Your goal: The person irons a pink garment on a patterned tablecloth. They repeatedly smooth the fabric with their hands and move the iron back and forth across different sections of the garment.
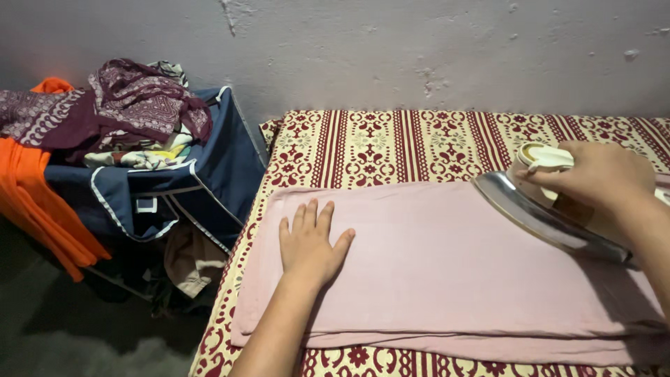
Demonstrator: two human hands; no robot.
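Left hand (309,241) lay flat, fingers spread, near the left edge of the pink cloth (447,269) at frame centre. Right hand (601,176) gripped the iron (541,202) at the cloth's upper right. Cloth between them lay bare. Clothes pile (132,115) sat upper left, off the patterned cover (391,143).

Cloth (447,265) on bed cover (391,143); iron (544,209) on cloth's right end; laundry heap (132,112) left of bed.
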